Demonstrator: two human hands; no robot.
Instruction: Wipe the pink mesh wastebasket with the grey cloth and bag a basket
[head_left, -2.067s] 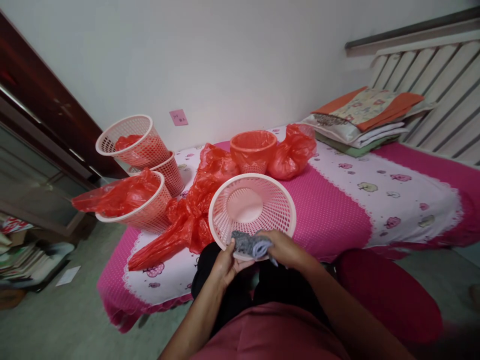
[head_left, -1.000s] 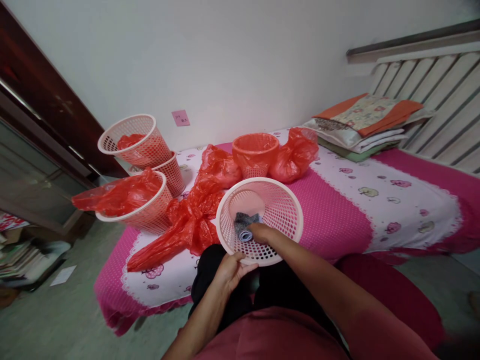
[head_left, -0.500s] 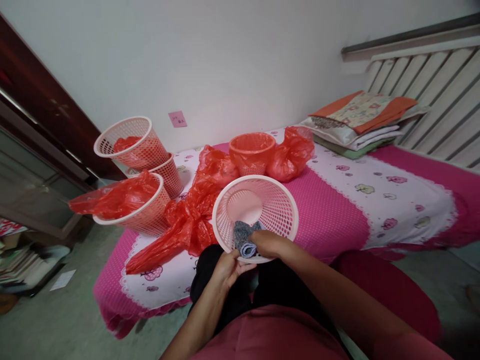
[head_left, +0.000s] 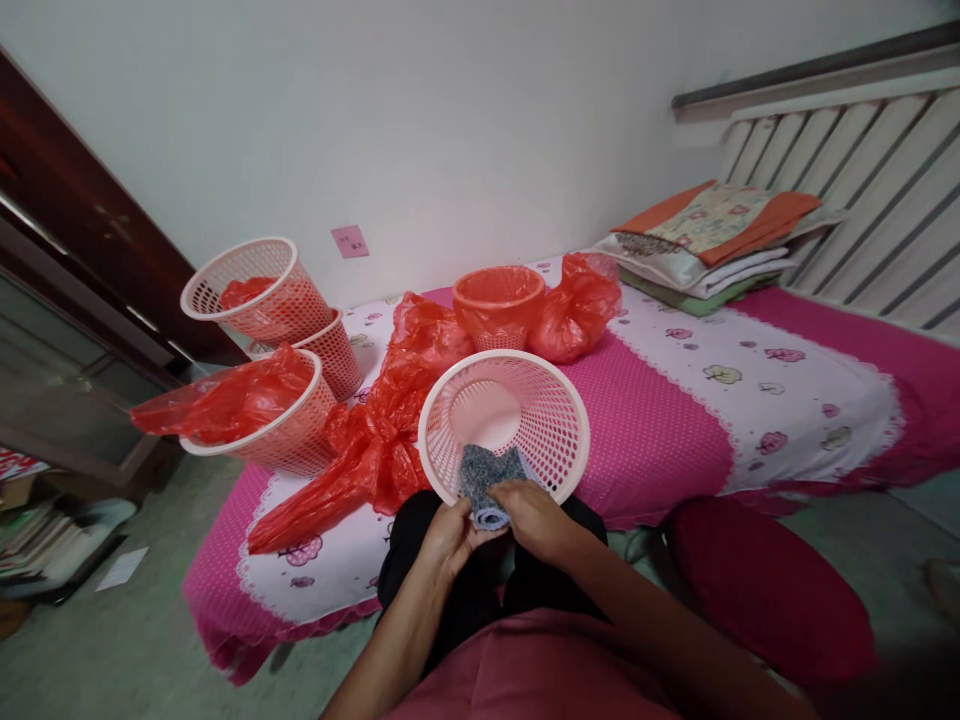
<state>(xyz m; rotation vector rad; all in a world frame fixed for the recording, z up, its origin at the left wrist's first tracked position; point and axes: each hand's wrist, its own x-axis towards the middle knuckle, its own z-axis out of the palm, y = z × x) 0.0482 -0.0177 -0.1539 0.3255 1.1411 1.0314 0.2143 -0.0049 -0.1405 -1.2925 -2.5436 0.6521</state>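
A light pink plastic basket [head_left: 559,415] with a perforated wall tilts its mouth toward me, close against my knees. Over its near rim lies a grey speckled cloth [head_left: 487,470], its near edge rolled up with a paler lining showing. My left hand [head_left: 448,540] grips the roll from the left, thumb on top and fingers underneath. From the right, my right hand [head_left: 534,515] is closed on the cloth, its fingertips on the upper side. The near rim is hidden under cloth and hands, so I cannot tell whether the left fingers also hold it.
On the bed [head_left: 645,420] behind lie red plastic bags [head_left: 375,445] and a red-lined basket [head_left: 499,305]. More pink baskets [head_left: 300,410] stand at the left. Folded bedding [head_left: 720,240] is piled at the back right. A dark red round stool [head_left: 772,590] stands at my right.
My right hand has drawn back toward me from inside the basket, and the cloth's rolled end has come nearer over the rim. The view has shifted slightly.
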